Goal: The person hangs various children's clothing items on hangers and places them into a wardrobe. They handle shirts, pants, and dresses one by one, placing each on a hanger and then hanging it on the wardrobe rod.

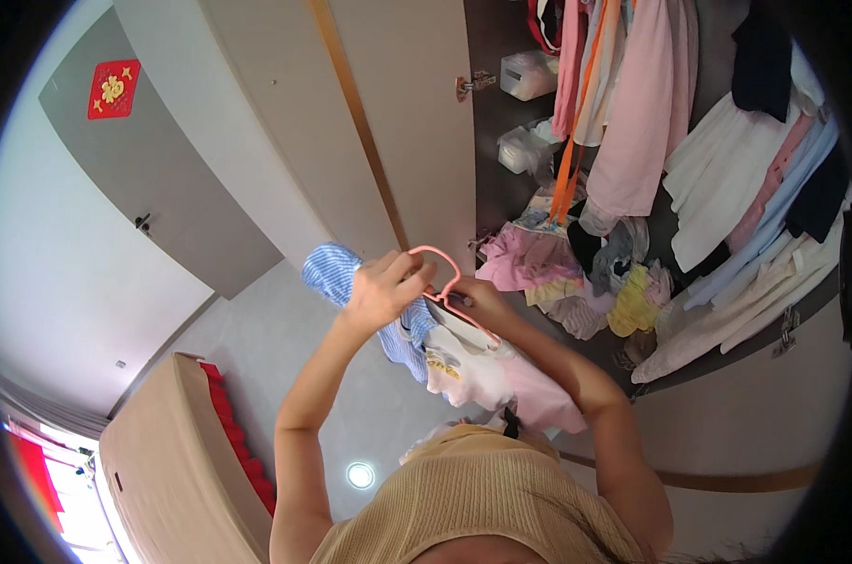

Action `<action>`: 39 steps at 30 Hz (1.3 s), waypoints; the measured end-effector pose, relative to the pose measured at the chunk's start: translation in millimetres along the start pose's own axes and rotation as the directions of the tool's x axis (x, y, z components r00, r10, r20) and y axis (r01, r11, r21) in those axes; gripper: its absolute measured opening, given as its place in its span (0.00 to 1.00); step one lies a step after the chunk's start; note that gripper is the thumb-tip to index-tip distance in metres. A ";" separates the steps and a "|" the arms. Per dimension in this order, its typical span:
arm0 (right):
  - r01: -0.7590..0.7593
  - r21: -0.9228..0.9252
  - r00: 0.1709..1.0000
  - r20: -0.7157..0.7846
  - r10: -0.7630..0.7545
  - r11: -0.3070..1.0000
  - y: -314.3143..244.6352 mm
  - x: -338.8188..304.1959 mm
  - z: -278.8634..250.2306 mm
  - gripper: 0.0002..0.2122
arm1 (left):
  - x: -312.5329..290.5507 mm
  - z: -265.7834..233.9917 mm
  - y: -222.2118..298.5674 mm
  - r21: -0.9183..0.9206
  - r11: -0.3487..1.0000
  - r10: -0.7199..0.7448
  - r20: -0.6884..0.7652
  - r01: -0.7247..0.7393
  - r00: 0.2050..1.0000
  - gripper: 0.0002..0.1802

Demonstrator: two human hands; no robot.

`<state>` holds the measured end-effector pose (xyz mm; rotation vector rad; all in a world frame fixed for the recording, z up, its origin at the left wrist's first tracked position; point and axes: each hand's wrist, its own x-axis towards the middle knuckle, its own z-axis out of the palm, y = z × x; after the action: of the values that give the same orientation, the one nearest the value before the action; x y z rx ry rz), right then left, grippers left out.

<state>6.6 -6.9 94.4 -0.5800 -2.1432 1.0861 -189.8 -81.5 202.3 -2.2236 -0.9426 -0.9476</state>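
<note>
A coral-pink clothes hanger (456, 264) is in front of me, its hook pointing up and away. On it hangs a child's shirt (464, 368) with a white front, a yellow print, one pink side and one blue-and-white striped side. My left hand (386, 289) is closed on the striped part of the shirt, close to the hook. Beside the hanger's neck, my right hand (473, 303) has its fingers curled round the hanger; the fingertips are partly hidden. The striped sleeve sticks out past my left hand.
An open wardrobe on the right holds hanging clothes (638, 113) and a heap of folded and crumpled clothes (548, 268). Its door (417, 122) stands ahead. Plastic bins (528, 75) sit inside. A beige-covered bed (163, 451) lies at the lower left, and a grey door (144, 160) beyond.
</note>
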 end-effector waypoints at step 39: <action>0.039 -0.833 0.882 -0.231 -0.411 0.552 8.6 -27.4 -116.5 0.07 | -21.6 -2.7 -18.3 0.437 0.704 -0.577 -0.109 0.560 0.810 0.18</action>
<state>110.4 42.7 128.9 -0.8002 -2.1530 -0.2662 -215.9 -80.6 191.0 -1.5672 -1.7379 -0.8186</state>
